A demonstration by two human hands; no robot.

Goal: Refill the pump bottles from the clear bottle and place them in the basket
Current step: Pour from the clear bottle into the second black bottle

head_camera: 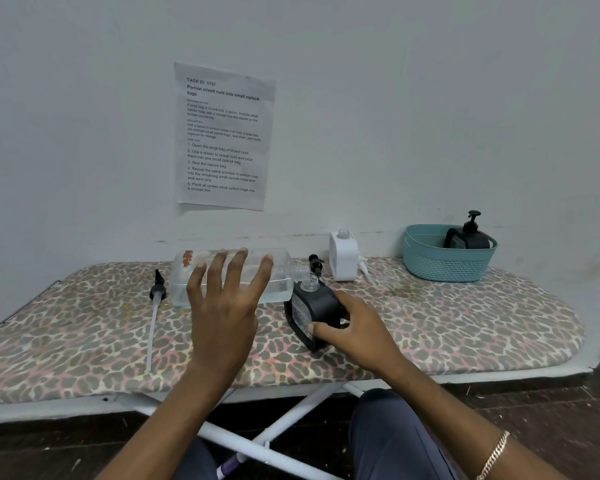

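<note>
Leopard-print ironing board [465, 327]. Teal basket [444, 265], far right, w/ one capped pump bottle [468, 237] set inside. Clear bottle [281, 270] is held sideways in L hand [222, 306], fingers wrapped over it, neck tipped to the open black pump bottle [316, 306] for pouring. That one is tilted & steadied by R hand [357, 327], fingers gripping it. Uncapped white bottle [343, 254] is stood waiting by the wall.

The clear bottle [283, 268] in my left hand [222, 306] is glossy plastic. The black bottle [321, 306] looks matt; the board cover [465, 323] is cloth.
</note>
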